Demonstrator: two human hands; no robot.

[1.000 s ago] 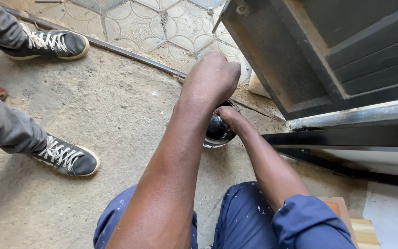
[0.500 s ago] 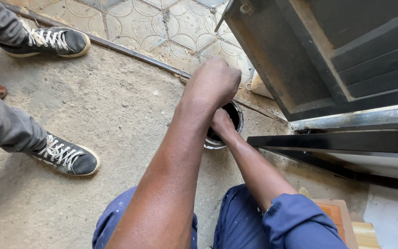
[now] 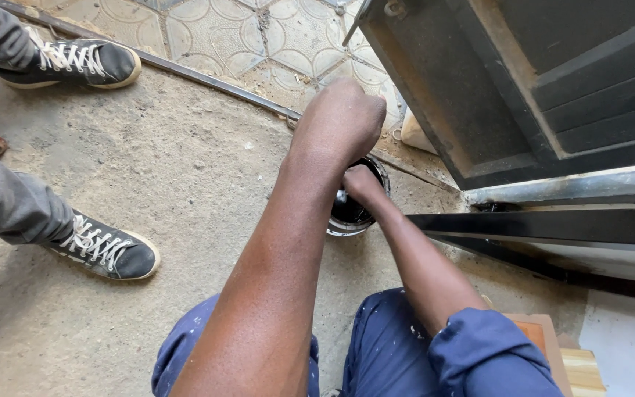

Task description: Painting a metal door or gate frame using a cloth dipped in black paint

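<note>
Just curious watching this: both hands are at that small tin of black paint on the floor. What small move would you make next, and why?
Probably lift the right hand slowly out of the paint tin. It sits low at the rim, the left hand closed just above, hiding what either holds; the black metal frame lies right beside.

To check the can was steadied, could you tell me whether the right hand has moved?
Yes: the right hand has dropped from the paint can's rim into its mouth.

Black paint fills the silver-rimmed can (image 3: 354, 209); the trousers (image 3: 398, 353) are blue with pale specks; far tiles (image 3: 244, 29) show a beige curved pattern; left sneakers (image 3: 108, 250) are black with white laces.
</note>
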